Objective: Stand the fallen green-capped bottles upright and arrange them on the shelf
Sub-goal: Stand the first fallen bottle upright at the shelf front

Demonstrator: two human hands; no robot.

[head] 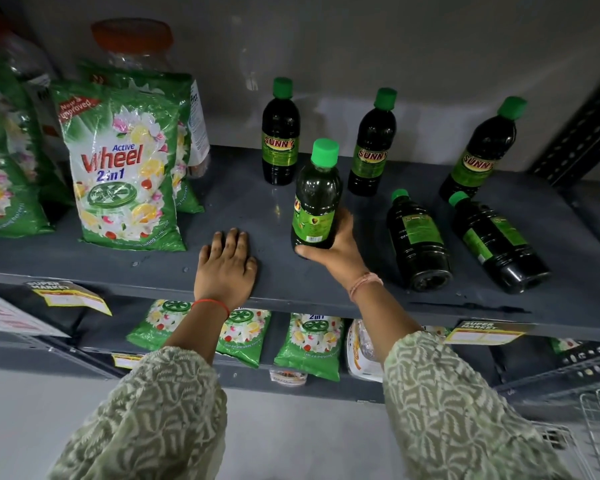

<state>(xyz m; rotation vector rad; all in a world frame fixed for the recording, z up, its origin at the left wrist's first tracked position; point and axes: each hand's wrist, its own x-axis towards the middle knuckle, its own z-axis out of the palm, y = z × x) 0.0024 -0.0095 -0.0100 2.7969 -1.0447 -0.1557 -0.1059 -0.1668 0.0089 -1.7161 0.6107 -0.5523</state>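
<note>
On the grey shelf (243,202), three dark green-capped bottles stand upright at the back: one left (280,133), one middle (372,143), one right (482,150). Two more bottles lie on their sides at the right, one nearer the middle (418,240) and one further right (496,242), caps pointing to the back. My right hand (336,247) grips the base of another bottle (316,195), held upright near the shelf's front middle. Its label side faces me. My left hand (227,261) rests flat on the shelf's front edge, fingers apart, holding nothing.
Green detergent packs (125,168) stand on the left of the shelf, with plastic jars (132,43) behind them. More packs (309,344) lie on the shelf below. A perforated metal upright (582,133) bounds the right side. A wire basket (596,431) is at the lower right.
</note>
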